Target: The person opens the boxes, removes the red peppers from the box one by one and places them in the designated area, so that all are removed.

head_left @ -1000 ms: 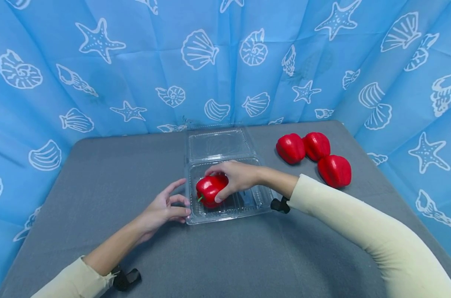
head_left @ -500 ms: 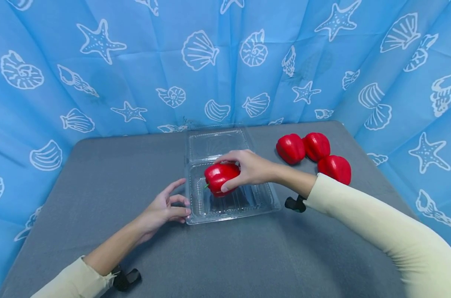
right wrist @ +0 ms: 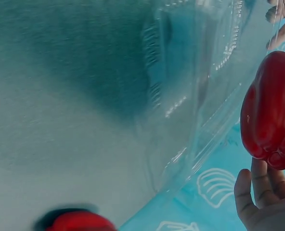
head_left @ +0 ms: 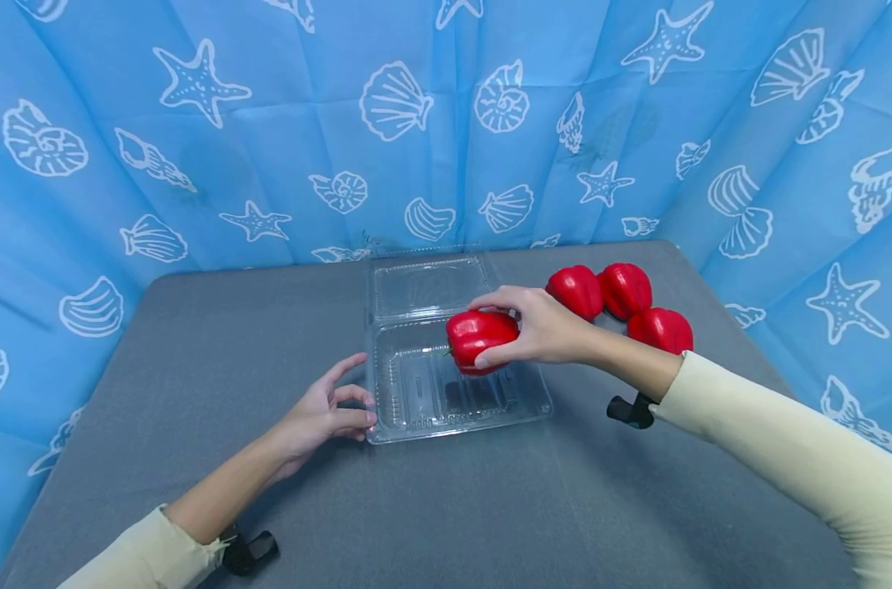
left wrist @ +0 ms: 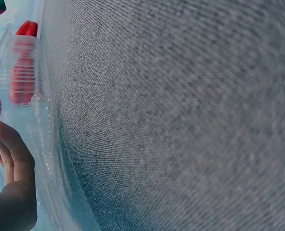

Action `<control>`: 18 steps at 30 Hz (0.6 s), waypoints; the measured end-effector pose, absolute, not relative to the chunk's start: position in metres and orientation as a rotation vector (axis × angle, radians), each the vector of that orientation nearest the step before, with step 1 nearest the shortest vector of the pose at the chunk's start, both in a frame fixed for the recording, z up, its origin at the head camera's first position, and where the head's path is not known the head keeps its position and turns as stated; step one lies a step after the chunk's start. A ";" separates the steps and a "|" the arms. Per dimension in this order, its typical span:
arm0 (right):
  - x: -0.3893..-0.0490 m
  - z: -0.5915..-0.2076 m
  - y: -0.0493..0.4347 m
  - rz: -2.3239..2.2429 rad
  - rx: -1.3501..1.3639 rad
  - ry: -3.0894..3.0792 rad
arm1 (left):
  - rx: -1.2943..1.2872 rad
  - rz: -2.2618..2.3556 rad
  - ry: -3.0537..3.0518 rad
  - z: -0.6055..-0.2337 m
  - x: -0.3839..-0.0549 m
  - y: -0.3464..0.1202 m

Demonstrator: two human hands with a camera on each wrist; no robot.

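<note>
My right hand (head_left: 545, 327) grips a red bell pepper (head_left: 481, 339) by its blunt end, thumb on the near side and fingers over the far side. The pepper's green stem points left. It hangs above the right half of a clear plastic clamshell container (head_left: 457, 430), which lies with its lid (head_left: 431, 288) folded back. At the container's left edge rests my left hand (head_left: 315, 424), its fingers spread and the thumb touching the rim. In the right wrist view the held pepper (right wrist: 272, 108) appears beyond the container's wall.
Three more red bell peppers lie together at the right back: one on the left (head_left: 577, 288), one behind (head_left: 627, 290), one nearer (head_left: 661, 329), partly hidden by my right arm. The table (head_left: 254, 343) has a grey cloth; a blue shell-patterned curtain (head_left: 461, 147) hangs behind.
My right hand has lifted the bell pepper out of the container's left part and carried it rightward and slightly back. My left hand has stayed at the container's edge.
</note>
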State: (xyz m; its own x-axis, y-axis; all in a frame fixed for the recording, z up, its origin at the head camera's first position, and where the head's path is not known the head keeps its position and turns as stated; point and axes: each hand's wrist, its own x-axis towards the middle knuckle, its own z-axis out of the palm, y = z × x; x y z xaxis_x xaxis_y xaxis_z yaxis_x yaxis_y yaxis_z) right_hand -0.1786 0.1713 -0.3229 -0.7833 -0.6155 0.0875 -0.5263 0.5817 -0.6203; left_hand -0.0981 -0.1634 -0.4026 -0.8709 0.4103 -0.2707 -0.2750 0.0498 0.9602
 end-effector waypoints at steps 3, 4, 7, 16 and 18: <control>-0.178 -0.324 0.180 -0.987 -0.949 2.694 | 0.123 1.867 1.857 -0.402 -0.098 -0.163; -0.177 -0.325 0.182 -0.990 -0.946 2.700 | 0.119 1.865 1.859 -0.402 -0.098 -0.163; -0.177 -0.326 0.188 -0.989 -0.939 2.714 | 0.112 1.864 1.859 -0.401 -0.098 -0.163; -0.173 -0.323 0.206 -0.998 -0.900 2.790 | 0.108 1.850 1.864 -0.400 -0.097 -0.163; -0.172 -0.322 0.213 -1.002 -0.883 2.810 | 0.107 1.848 1.862 -0.400 -0.097 -0.163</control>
